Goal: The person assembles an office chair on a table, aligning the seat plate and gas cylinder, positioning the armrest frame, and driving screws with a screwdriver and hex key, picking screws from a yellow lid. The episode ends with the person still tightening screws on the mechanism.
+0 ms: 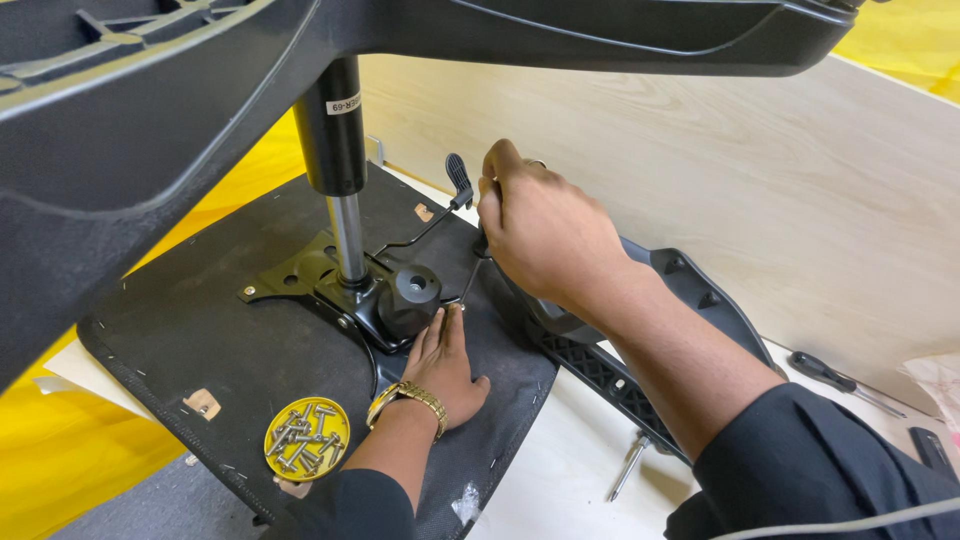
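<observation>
On the upturned chair seat [250, 340], covered in black fabric, a metal bracket [330, 285] sits under an upright gas cylinder [335, 160], with a round black knob [412, 293] and a thin lever [445, 205] beside it. The right hand [545, 230] is closed around the handle of a screwdriver [470, 280], whose thin shaft slants down to the bracket's edge near the knob. The left hand [440, 365] lies flat with fingers spread on the fabric, its fingertips just beside the shaft's tip.

The main risk, as I judge it, is a slip: the shaft stands tilted, not square to the bracket, so the tip could jump out of the screw head and strike the left fingertips or tear the fabric. Whether the tip is seated in a screw cannot be told, since it is too small. A tilted driver could also chew the screw head.

A yellow lid [307, 438] of loose screws rests on the seat near the left wrist; a nudge from the forearm could scatter them. A black armrest [640, 330] lies beneath the right forearm on the pale surface [560, 470], and a second screwdriver [835, 382] lies well apart.
</observation>
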